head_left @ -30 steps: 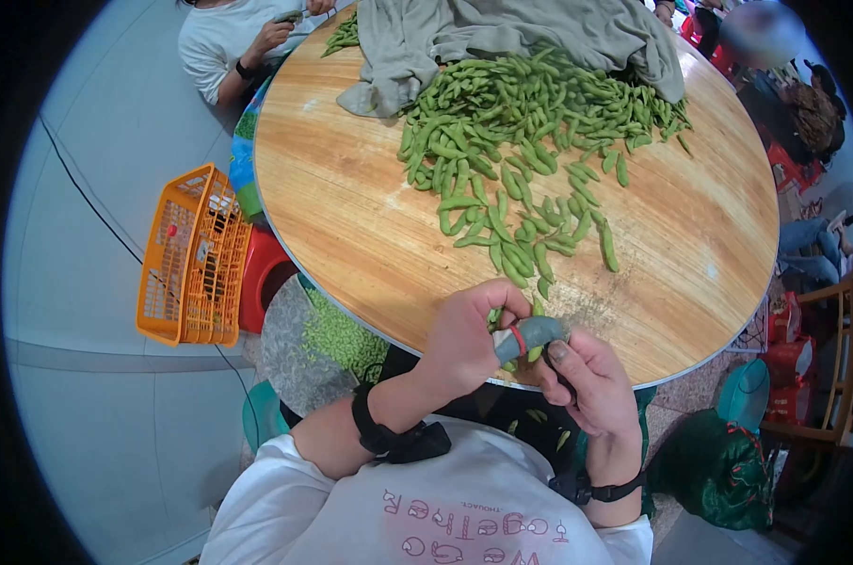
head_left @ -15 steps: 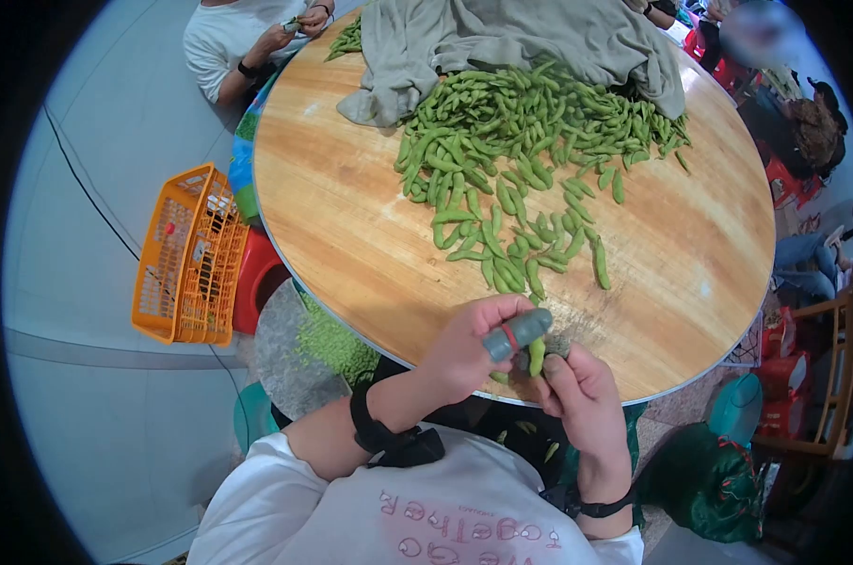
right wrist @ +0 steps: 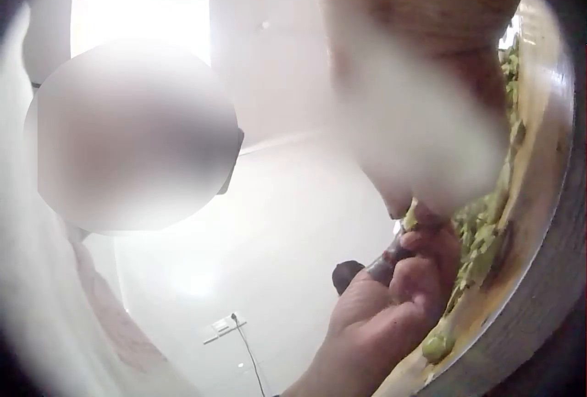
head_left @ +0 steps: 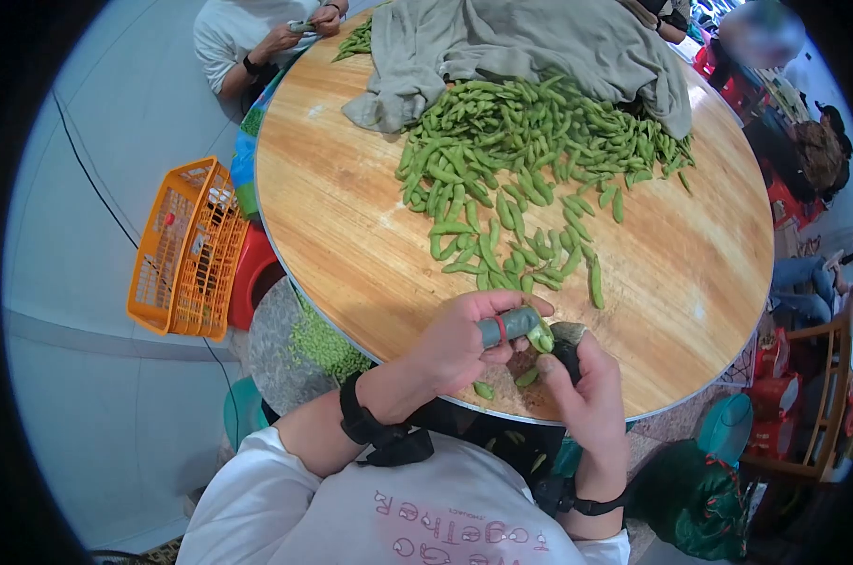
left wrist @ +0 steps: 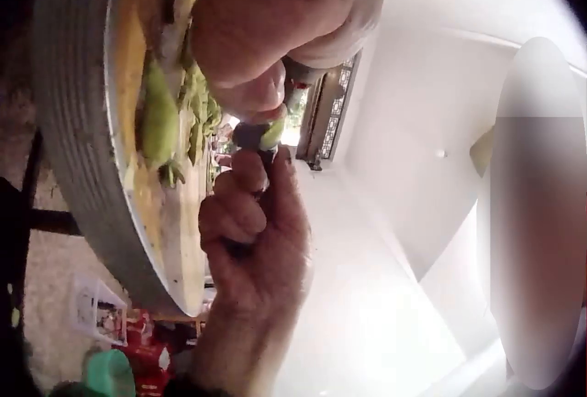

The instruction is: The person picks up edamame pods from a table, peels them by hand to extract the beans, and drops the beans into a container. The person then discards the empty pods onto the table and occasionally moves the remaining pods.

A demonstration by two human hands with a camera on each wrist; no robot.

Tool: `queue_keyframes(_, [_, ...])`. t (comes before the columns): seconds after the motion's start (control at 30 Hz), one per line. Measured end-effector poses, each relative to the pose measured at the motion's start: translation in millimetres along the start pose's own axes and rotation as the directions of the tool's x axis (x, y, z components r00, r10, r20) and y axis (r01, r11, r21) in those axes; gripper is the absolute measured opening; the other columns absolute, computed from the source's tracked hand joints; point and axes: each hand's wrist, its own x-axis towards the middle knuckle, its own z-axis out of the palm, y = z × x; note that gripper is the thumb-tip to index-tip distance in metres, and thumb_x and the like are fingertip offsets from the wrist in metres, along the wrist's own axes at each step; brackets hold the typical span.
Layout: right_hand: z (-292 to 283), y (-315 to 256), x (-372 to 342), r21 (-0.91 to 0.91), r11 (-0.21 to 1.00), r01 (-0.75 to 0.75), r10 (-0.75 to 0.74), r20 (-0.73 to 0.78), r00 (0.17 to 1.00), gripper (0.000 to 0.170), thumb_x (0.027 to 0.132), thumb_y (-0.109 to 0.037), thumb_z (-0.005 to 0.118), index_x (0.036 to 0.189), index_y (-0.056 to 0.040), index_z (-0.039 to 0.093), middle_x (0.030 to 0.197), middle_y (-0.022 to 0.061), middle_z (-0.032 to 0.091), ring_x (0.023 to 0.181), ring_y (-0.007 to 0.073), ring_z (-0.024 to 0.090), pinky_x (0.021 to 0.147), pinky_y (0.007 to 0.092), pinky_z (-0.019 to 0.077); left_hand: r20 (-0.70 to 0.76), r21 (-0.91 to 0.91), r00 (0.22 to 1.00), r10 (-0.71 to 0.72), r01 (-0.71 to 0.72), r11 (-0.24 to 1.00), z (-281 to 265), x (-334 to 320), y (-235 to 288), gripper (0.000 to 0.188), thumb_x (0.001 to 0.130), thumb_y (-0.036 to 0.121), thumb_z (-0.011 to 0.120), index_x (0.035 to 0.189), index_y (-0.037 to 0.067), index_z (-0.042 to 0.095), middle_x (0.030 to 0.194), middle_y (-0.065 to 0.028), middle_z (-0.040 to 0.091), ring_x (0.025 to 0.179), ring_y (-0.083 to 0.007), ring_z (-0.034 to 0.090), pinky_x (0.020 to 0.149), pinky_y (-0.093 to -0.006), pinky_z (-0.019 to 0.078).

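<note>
In the head view my left hand (head_left: 459, 344) pinches a green pod (head_left: 540, 336) at its fingertips; a grey cover with a red band wraps its thumb. My right hand (head_left: 591, 386) meets the pod from the other side, its fingers curled round a dark object (head_left: 566, 354) that is partly hidden. Below the hands, loose pods (head_left: 484, 390) lie near the edge of the wooden table (head_left: 351, 264). Beyond them spreads a large heap of pods (head_left: 511, 122). The left wrist view shows the pod (left wrist: 272, 134) between both hands.
A grey cloth (head_left: 530, 38) covers the back of the heap. Left of the table stand an orange basket (head_left: 186, 250) and a red stool (head_left: 253, 273). Shelled beans (head_left: 323, 344) lie on a round grey surface below the table edge. Another person sits at the back left.
The pod that stood upright between the hands half a second ago is no longer there; a pod now lies at the left fingertips. Both hands have shifted slightly, and the view has moved a little.
</note>
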Motion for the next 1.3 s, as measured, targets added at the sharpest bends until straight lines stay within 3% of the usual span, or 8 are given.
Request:
queue_keyframes(0.2, [19.5, 1.7, -1.6, -0.716, 0.626, 0.31, -0.35, 0.097, 0.932, 0.012, 0.074, -0.006, 0.063, 0.072, -0.0048, 0.052, 0.059, 0.0108, 0.054, 0.051, 0.0274, 0.056, 0.045, 0.0353, 0.0427, -0.199, 0.459, 0.963, 0.181, -0.071, 0.886, 20.9, -11.1, -9.5, 0.025, 0.085, 0.001, 0.041, 0.105, 0.001, 0.056, 0.078, 0.0019, 0.054, 0.057, -0.0018, 0.04, 0.046, -0.0153, 0.0272])
queue_keyframes(0.37, [27.4, 2.0, -0.2, -0.705, 0.642, 0.301, -0.33, 0.1, 0.939, 0.011, 0.074, -0.007, 0.063, 0.07, -0.0047, 0.052, 0.057, 0.0107, 0.053, 0.049, 0.0266, 0.054, 0.044, 0.0344, 0.0412, -0.183, 0.367, 0.979, 0.095, -0.021, 0.93, 5.6, -11.7, -13.8, 0.034, 0.079, -0.006, 0.041, 0.108, 0.004, 0.056, 0.073, 0.0048, 0.05, 0.056, -0.001, 0.038, 0.046, -0.0157, 0.0275])
queue_keyframes(0.57, [6.3, 10.0, 2.0, 0.111, 0.983, -0.15, 0.154, -0.035, 0.987, 0.01, 0.079, -0.009, 0.061, 0.076, 0.0003, 0.057, 0.058, 0.0053, 0.054, 0.05, 0.0105, 0.05, 0.048, 0.0276, 0.0388, -0.152, 0.58, 0.924, 0.35, -0.203, 0.789, -18.2, -19.9, 4.9, 0.048, 0.073, -0.013, 0.039, 0.114, 0.005, 0.056, 0.078, 0.001, 0.055, 0.058, -0.0014, 0.042, 0.048, -0.0149, 0.0306])
queue_keyframes(0.67, [-10.8, -6.3, 2.0, -0.193, 0.978, 0.08, -0.018, 0.304, 0.952, 0.01, 0.077, -0.011, 0.063, 0.081, -0.0014, 0.061, 0.055, 0.0047, 0.051, 0.054, 0.009, 0.05, 0.051, 0.0275, 0.041, -0.213, 0.523, 0.878, 0.428, -0.267, 0.809, -21.5, -27.0, 11.8, 0.037, 0.08, -0.008, 0.044, 0.113, 0.005, 0.056, 0.083, -0.0006, 0.057, 0.059, -0.0004, 0.043, 0.048, -0.0137, 0.0301])
queue_keyframes(0.8, [16.2, 8.0, 36.8, -0.855, 0.514, 0.063, -0.22, -0.061, 0.974, 0.015, 0.075, -0.014, 0.065, 0.074, -0.0017, 0.055, 0.059, 0.0161, 0.055, 0.056, 0.0304, 0.057, 0.052, 0.0369, 0.0445, -0.069, 0.712, 0.867, 0.494, -0.304, 0.633, -16.1, -27.7, 8.5, 0.026, 0.082, 0.0, 0.055, 0.108, 0.004, 0.059, 0.084, -0.0006, 0.059, 0.069, -0.0055, 0.05, 0.059, -0.0203, 0.0405])
queue_keyframes(1.07, [5.4, 25.8, 23.9, -0.442, 0.887, 0.132, -0.203, -0.117, 0.972, 0.016, 0.077, -0.013, 0.065, 0.082, -0.0007, 0.056, 0.059, 0.0076, 0.056, 0.049, 0.0148, 0.051, 0.045, 0.0287, 0.0388, 0.168, 0.882, 0.835, 0.524, -0.364, 0.297, -9.2, -26.1, -4.0, 0.033, 0.075, 0.0, 0.064, 0.107, 0.007, 0.061, 0.081, -0.0057, 0.058, 0.078, -0.0157, 0.057, 0.069, -0.027, 0.0456])
queue_keyframes(1.17, [5.6, 6.5, 4.9, 0.175, 0.95, -0.26, 0.255, 0.051, 0.966, 0.012, 0.084, -0.014, 0.06, 0.084, -0.0023, 0.057, 0.061, -0.0036, 0.05, 0.051, 0.002, 0.04, 0.044, 0.0172, 0.0276, 0.33, 0.889, 0.772, 0.544, -0.448, 0.097, -5.2, -23.9, -6.2, 0.029, 0.074, 0.0, 0.065, 0.102, 0.004, 0.061, 0.078, -0.0027, 0.057, 0.072, -0.0156, 0.057, 0.063, -0.0263, 0.0465])
queue_keyframes(1.3, [0.0, 8.2, -5.9, 0.34, 0.919, -0.201, 0.229, -0.043, 0.972, 0.012, 0.088, -0.013, 0.054, 0.092, -0.0017, 0.054, 0.063, -0.0043, 0.048, 0.051, 0.0016, 0.039, 0.044, 0.0167, 0.0282, 0.007, 0.739, 0.908, 0.42, -0.287, 0.609, -9.2, -23.0, -8.3, 0.02, 0.075, 0.001, 0.065, 0.094, 0.003, 0.061, 0.079, 0.0004, 0.058, 0.073, -0.0109, 0.056, 0.063, -0.0256, 0.0467])
